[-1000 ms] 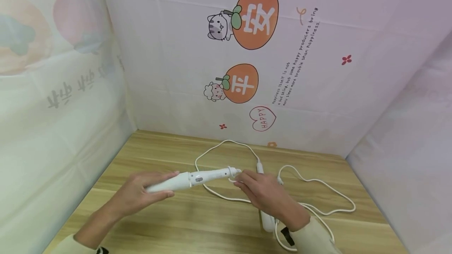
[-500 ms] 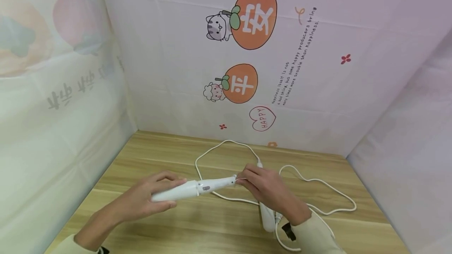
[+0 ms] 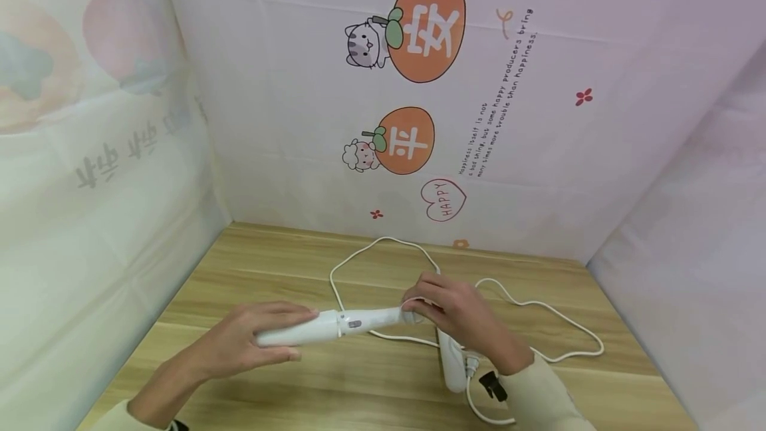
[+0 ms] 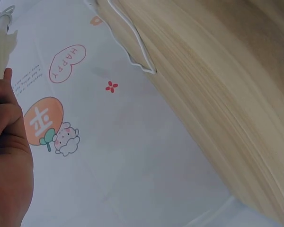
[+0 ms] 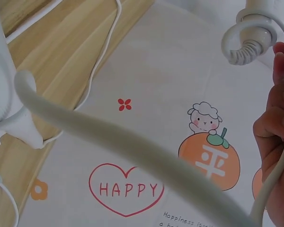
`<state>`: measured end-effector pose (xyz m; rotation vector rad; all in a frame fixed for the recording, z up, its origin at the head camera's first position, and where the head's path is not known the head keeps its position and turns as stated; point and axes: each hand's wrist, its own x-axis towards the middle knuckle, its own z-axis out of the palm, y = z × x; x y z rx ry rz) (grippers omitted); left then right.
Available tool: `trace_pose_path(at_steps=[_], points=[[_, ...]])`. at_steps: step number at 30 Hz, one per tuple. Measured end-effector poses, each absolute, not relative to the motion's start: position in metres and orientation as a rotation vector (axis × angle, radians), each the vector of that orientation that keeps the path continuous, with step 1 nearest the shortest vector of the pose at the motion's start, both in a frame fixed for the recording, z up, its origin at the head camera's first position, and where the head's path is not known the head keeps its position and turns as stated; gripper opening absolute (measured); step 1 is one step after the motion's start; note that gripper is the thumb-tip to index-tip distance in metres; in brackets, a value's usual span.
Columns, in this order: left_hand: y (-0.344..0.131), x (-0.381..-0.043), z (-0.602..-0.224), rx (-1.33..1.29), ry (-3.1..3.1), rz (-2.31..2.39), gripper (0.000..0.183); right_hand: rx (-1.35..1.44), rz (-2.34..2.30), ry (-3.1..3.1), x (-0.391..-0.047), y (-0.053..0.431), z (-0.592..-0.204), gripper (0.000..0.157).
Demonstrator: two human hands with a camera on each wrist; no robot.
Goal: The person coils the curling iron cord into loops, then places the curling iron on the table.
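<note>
My left hand [image 3: 239,341] grips the wide end of a white, wand-shaped hair styling iron [image 3: 305,329], held level above the table with its grey switch facing up. At the iron's narrow end, my right hand [image 3: 457,308] pinches the white power cord [image 5: 132,142]. In the right wrist view, the cord loops around the iron's ribbed cord sleeve [image 5: 246,51], and a length of it crosses close to the camera. The left wrist view shows part of the left hand [image 4: 12,156] and the iron's pale body [image 4: 0,47] at its edge. Fingers hide some of the cord.
A white power strip [image 3: 453,368] lies on the wooden table [image 3: 269,398] beneath my right hand, with a plug [image 3: 472,366] beside it. Loose white cord [image 3: 568,356] curves across the right side. Printed cloth walls [image 3: 299,118] enclose the back and sides.
The iron has shifted slightly right and its narrow end has lowered. My right hand has moved a little right, and the cord it pinches now arcs around the iron's end.
</note>
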<state>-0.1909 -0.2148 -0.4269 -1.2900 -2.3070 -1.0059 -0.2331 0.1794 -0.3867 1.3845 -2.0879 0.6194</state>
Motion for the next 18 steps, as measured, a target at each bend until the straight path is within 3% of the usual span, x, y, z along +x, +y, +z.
trace_pose_path(at_steps=[5, 11, 18], points=[[-0.212, -0.193, -0.430, -1.362, -2.246, -1.021, 0.062, 1.420, 0.677, -2.068, -0.237, 0.180, -0.384, 0.004], [-0.215, -0.192, -0.432, -1.372, -2.270, -1.288, 0.057, 1.431, 0.743, -2.201, -0.241, 0.186, -0.388, 0.015], [-0.222, -0.192, -0.436, -1.247, -2.273, -1.689, 0.059, 1.240, 0.867, -2.482, -0.239, 0.180, -0.400, 0.030]])
